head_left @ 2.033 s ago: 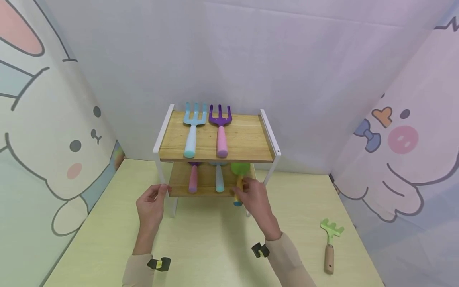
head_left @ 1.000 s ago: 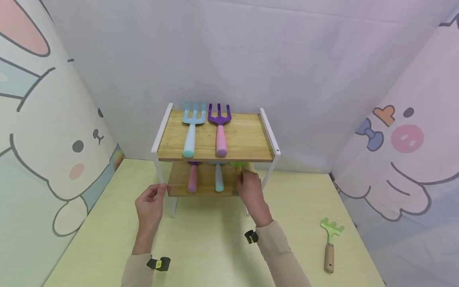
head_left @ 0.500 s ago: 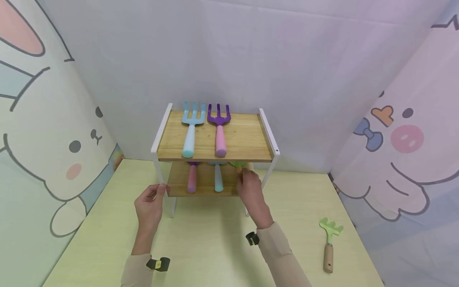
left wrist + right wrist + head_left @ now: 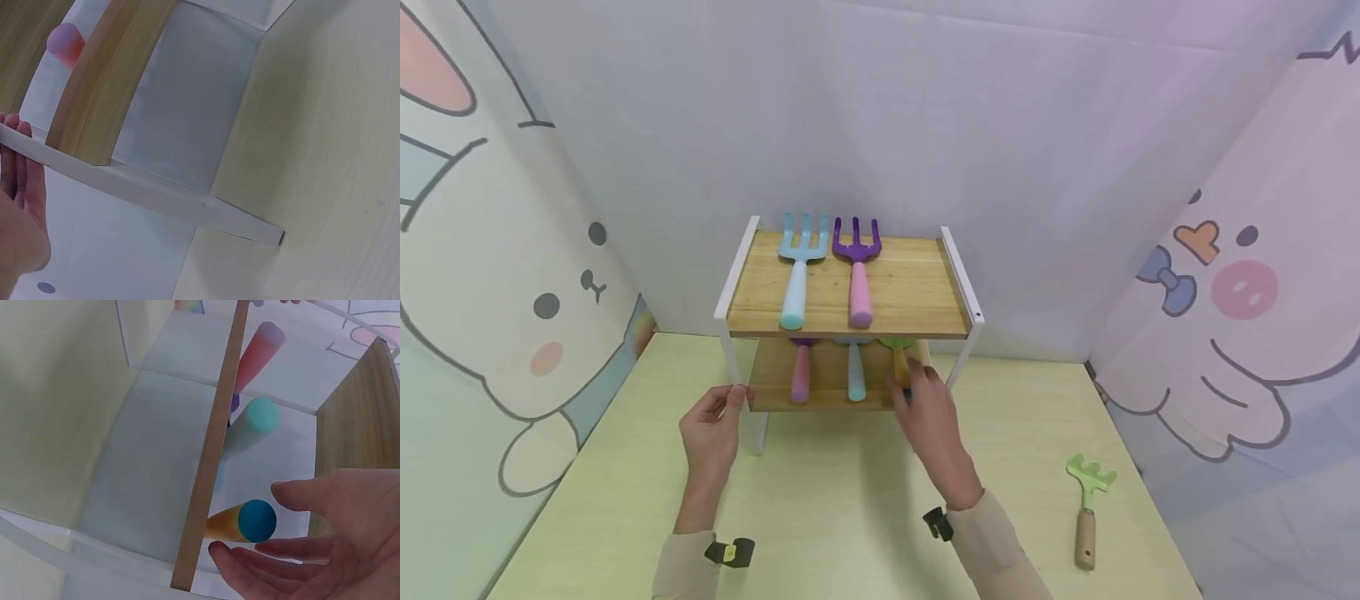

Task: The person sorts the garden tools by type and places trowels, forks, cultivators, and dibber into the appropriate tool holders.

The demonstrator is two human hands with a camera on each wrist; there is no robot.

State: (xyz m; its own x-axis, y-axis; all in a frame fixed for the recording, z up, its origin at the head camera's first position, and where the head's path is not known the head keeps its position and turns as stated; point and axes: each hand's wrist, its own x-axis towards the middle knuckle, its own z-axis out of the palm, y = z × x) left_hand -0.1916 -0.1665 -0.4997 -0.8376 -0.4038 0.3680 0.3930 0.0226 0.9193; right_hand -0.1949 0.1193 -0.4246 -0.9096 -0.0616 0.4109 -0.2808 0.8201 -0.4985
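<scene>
My left hand [image 4: 711, 433] pinches the left front leg of a two-tier shelf rack [image 4: 917, 292]; in the left wrist view its fingers lie against the white leg [image 4: 125, 187]. My right hand [image 4: 934, 429] is at the lower shelf's right side, thumb and fingers spread around the yellow handle of a green trowel [image 4: 900, 367]. The right wrist view shows a gap between the thumb and the handle's blue end [image 4: 257, 520]. Left of the trowel lie a light blue-handled tool [image 4: 857, 375] and a pink-handled tool [image 4: 801, 375], their heads mostly hidden under the upper shelf.
On the upper shelf lie a light blue hand fork [image 4: 796, 283] and a purple hand fork with a pink handle [image 4: 860, 287]. A green hand rake with a wooden handle [image 4: 1086, 517] lies on the table at right. Cartoon-printed curtains [image 4: 1247, 292] surround the table.
The right hand slid the trowel deeper onto the lower shelf, then loosened its fingers and drew back slightly from the handle. The left hand stayed at the rack's leg.
</scene>
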